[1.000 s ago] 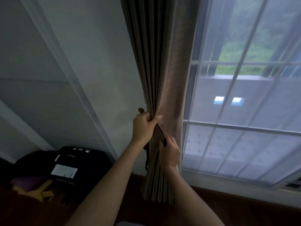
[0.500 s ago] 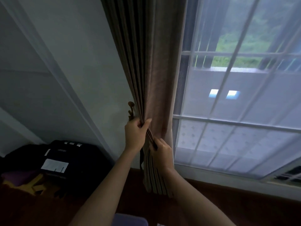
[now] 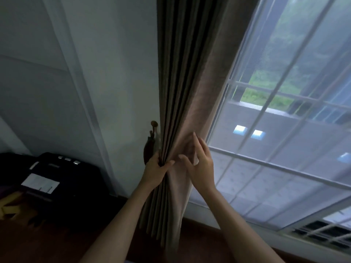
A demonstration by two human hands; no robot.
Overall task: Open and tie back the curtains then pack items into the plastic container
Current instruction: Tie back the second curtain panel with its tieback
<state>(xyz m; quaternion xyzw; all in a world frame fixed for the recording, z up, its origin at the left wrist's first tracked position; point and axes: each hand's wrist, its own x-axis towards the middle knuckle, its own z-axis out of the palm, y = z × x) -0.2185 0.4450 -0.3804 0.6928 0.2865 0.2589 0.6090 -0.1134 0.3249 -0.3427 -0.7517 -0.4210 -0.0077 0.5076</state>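
Fabric of the brown curtain (image 3: pixel 190 82) is bunched into tight pleats and clenched by the left hand (image 3: pixel 156 172), thumb over the front folds, so that the gathered panel is held as one bundle at the wall edge of the window (image 3: pixel 284 130). The right hand (image 3: pixel 201 168) is laid against the outer fold with its fingers (image 3: pixel 196 142) extended and nothing gripped; it appears to be smoothing or pressing the loose edge into the bundle. Just behind the left hand, a dark tie-back (image 3: pixel 147 150) hangs from a wall hook (image 3: pixel 154 123), touching or nearly touching the curtain's rear pleats; the bundle is judged to be held at this height so that the tie-back can be looped around it. Tying is not yet done. A sheer curtain (image 3: pixel 284 177) covers the glass. A dark case (image 3: pixel 57 173) with a white label lies on the floor at left. No plastic container can be identified in the view.
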